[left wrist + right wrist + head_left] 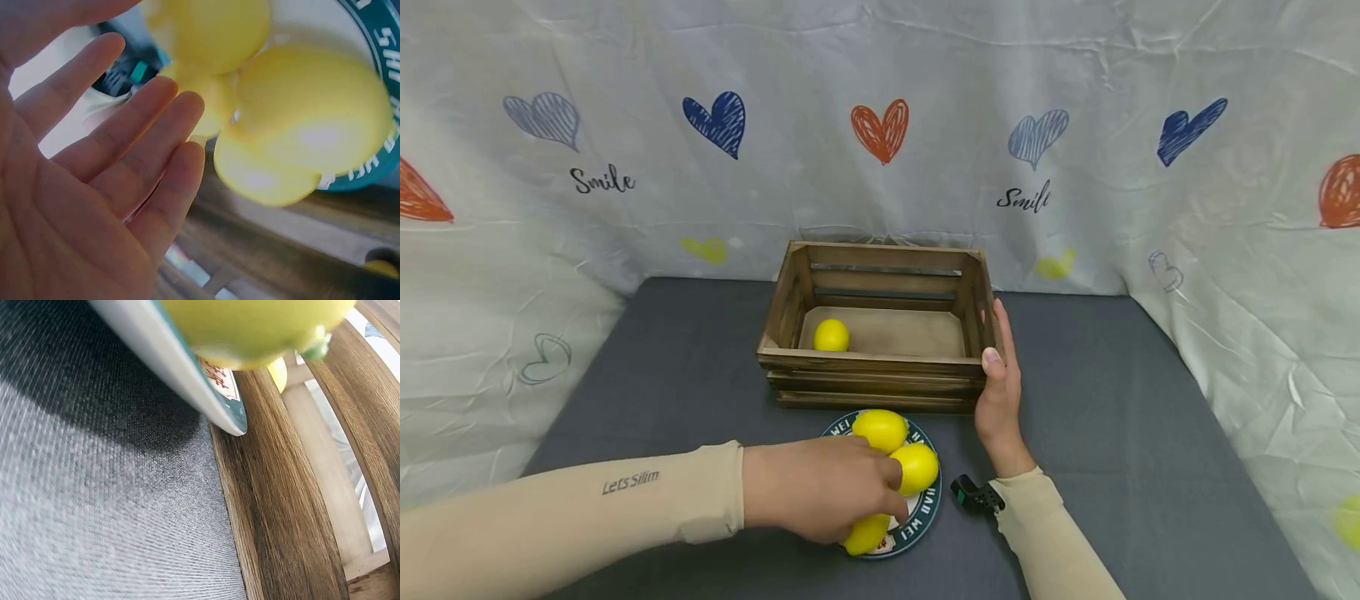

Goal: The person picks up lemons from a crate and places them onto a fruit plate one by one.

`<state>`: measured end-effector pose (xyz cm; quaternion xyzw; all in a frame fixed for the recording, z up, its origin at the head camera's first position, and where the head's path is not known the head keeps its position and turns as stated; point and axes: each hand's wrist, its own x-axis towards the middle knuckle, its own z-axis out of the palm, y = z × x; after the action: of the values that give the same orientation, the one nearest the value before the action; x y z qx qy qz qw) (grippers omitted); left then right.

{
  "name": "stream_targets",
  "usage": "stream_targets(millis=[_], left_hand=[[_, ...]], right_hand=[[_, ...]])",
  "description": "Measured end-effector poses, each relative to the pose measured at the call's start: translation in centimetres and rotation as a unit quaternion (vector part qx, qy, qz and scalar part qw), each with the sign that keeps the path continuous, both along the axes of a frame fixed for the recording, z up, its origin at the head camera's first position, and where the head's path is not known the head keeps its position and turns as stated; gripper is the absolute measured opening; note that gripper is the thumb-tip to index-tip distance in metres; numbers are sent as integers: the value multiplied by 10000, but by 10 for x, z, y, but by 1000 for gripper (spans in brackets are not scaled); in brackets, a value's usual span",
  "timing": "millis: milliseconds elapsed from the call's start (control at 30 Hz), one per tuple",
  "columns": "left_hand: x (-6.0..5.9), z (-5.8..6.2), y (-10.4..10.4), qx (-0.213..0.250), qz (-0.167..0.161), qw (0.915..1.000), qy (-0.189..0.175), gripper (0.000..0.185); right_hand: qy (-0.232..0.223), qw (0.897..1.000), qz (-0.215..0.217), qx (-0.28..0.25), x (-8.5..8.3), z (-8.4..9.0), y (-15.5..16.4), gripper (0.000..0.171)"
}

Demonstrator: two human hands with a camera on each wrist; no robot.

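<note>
Three yellow lemons lie on a teal-rimmed plate (pixel 925 512) in front of a wooden crate (pixel 872 364). My left hand (pixel 880 492) reaches over the plate from the left, across the nearest lemon (pixel 867 535) and up against the middle lemon (pixel 917 467). In the left wrist view, the left hand (pixel 112 181) has a flat palm and straight fingers, right beside the lemons (pixel 319 112). The third lemon (pixel 880 429) sits at the plate's far edge. My right hand (pixel 1000 367) lies with straight fingers along the crate's right front corner. Another lemon (pixel 831 335) rests inside the crate.
The crate and plate sit on a dark grey cloth (pixel 1112 400); a white fabric printed with hearts (pixel 880 125) walls in the back and sides. A small black device (pixel 973 493) is strapped at my right wrist. The right wrist view shows the plate rim (pixel 187 375) close to the crate slats (pixel 281 506).
</note>
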<state>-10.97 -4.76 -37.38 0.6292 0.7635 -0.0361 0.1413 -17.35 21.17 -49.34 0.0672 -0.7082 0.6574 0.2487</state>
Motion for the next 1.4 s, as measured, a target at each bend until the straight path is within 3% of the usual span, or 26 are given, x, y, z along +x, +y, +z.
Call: stream_targets(millis=[233, 400, 567, 700, 900, 1133, 1233, 1400], left_hand=[[-10, 25, -3, -161, 504, 9976, -454, 53], [-25, 49, -8, 150, 883, 9926, -822, 44], [-46, 77, -11, 564, 1160, 9904, -498, 41], [-69, 87, -11, 648, 1538, 9857, -248, 42], [-113, 87, -13, 488, 2300, 9718, -186, 42], [-164, 75, -6, -53, 2642, 9631, -515, 50], [-179, 66, 0, -376, 2796, 9575, -608, 54], [-192, 48, 5, -871, 3019, 9464, -747, 58]], right_hand=[[-35, 10000, -54, 35, 0, 0, 0, 68], [-73, 9999, -75, 51, 1, 0, 0, 67], [-95, 9999, -93, 59, 1, 1, -1, 67], [-146, 9999, -73, 13, 1, -1, -1, 67], [-67, 9999, -101, 45, 1, -1, 0, 68], [-48, 9999, -118, 70, 1, -1, 1, 68], [-66, 9999, -121, 49, 1, -2, 1, 68], [-91, 9999, -98, 43, 2, -3, -1, 68]])
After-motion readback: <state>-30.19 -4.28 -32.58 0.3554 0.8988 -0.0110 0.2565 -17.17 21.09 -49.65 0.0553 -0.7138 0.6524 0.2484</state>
